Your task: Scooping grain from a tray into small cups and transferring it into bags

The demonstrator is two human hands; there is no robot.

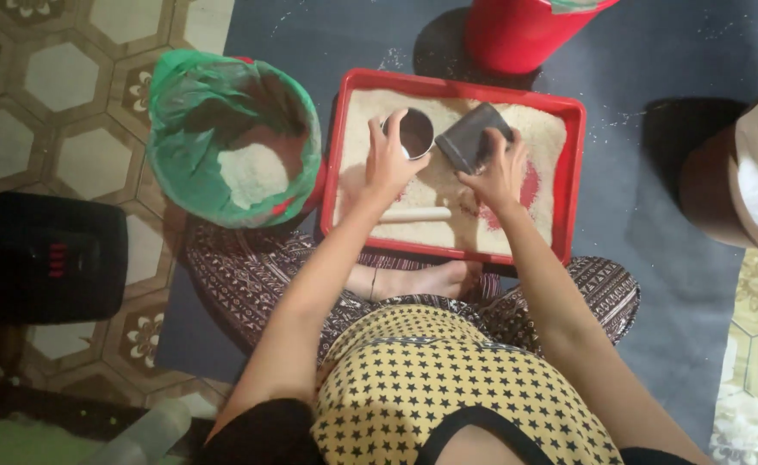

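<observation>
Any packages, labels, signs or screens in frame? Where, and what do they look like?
No signs or screens show; only these come close.
Green plastic bag: lines a bucket left of the red tray, crumpled, holds white grain.
Black box: on the floor at far left, rounded rectangle, small red marking on top.
Red bucket: above the tray, no label visible.
</observation>
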